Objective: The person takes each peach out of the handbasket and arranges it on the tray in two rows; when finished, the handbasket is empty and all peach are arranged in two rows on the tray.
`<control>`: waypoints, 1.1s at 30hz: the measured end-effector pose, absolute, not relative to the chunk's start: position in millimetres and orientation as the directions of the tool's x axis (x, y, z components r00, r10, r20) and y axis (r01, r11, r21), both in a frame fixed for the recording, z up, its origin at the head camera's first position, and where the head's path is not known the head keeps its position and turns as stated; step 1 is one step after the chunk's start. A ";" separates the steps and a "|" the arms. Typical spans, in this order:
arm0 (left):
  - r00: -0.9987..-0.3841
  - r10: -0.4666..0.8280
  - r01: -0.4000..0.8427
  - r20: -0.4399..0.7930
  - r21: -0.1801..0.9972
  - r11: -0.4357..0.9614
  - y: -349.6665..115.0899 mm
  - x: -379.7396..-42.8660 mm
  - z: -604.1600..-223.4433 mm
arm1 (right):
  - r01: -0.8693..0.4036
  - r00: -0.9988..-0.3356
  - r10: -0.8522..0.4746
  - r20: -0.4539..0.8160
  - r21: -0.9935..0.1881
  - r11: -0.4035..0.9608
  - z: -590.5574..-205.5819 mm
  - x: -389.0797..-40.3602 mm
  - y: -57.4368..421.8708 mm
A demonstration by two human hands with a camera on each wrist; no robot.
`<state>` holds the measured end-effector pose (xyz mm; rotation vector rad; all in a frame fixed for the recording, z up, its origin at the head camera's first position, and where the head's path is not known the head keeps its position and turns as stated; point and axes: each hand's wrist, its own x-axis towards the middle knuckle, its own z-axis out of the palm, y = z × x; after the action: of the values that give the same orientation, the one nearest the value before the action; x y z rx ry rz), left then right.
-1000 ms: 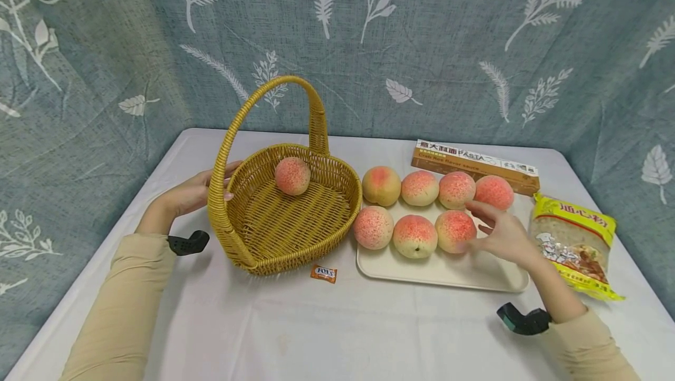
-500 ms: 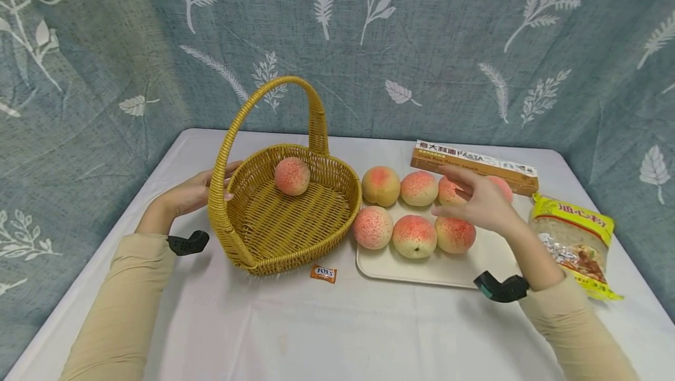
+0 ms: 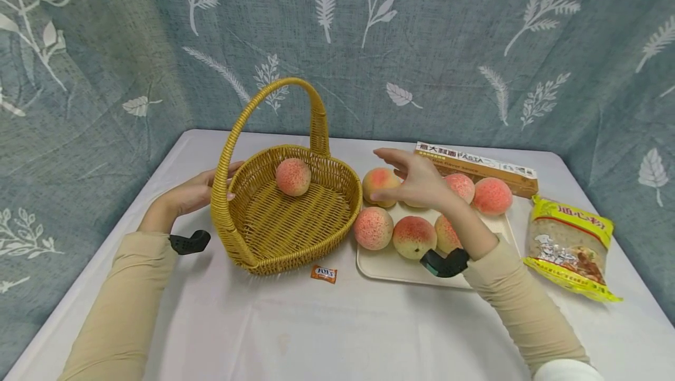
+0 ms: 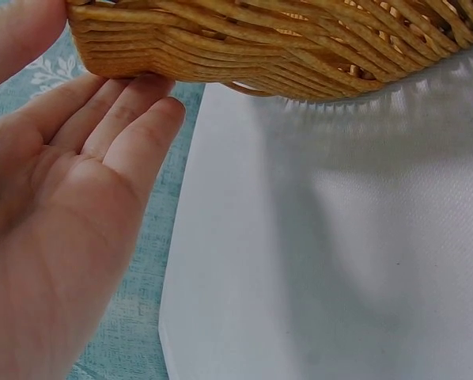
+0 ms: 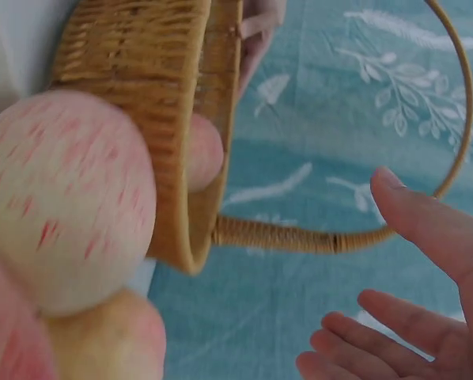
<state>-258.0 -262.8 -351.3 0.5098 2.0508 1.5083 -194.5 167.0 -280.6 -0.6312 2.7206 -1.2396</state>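
My left hand (image 3: 187, 196) grips the left side of a heart-shaped wicker basket (image 3: 316, 252) by the foot of its arched handle; in the left wrist view its fingers (image 4: 141, 131) lie against the weave. One pink peach (image 3: 293, 177) sits inside, towards the back. My right hand (image 3: 419, 182) hovers with nothing in it above the back row of peaches on a cream tray (image 3: 406, 275), thumb and fingers spread apart. The nearest one to its fingertips is a yellowish peach (image 3: 378, 186). Hand and forearm partly hide several peaches.
Behind the tray lies a long pasta box (image 3: 485, 167). A yellow bag of noodles (image 3: 572, 246) lies right of the tray. In front of the basket is a small orange candy packet (image 3: 324, 274). A patterned curtain (image 3: 348, 76) hangs behind the table.
My right hand has lifted from beside the front-row peach and swept left across the tray towards the basket, still holding nothing. My left hand and the basket stay in place.
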 end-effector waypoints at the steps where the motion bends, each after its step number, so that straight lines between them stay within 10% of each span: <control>1: -0.783 0.589 -0.013 -0.198 0.953 0.304 -262.8 -258.3 -351.5 | -0.342 -0.906 -0.413 0.094 -0.738 0.582 -280.1 -196.5 161.9; 33: -0.778 0.595 0.001 -0.202 0.946 0.323 -265.8 -259.3 -349.3 | -0.195 -0.853 -0.504 -0.132 -0.816 0.544 -279.6 -273.9 42.8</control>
<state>-259.3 -265.8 -349.3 0.5239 2.0663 1.4769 -273.9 42.8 -279.6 -0.5750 2.4324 -1.2220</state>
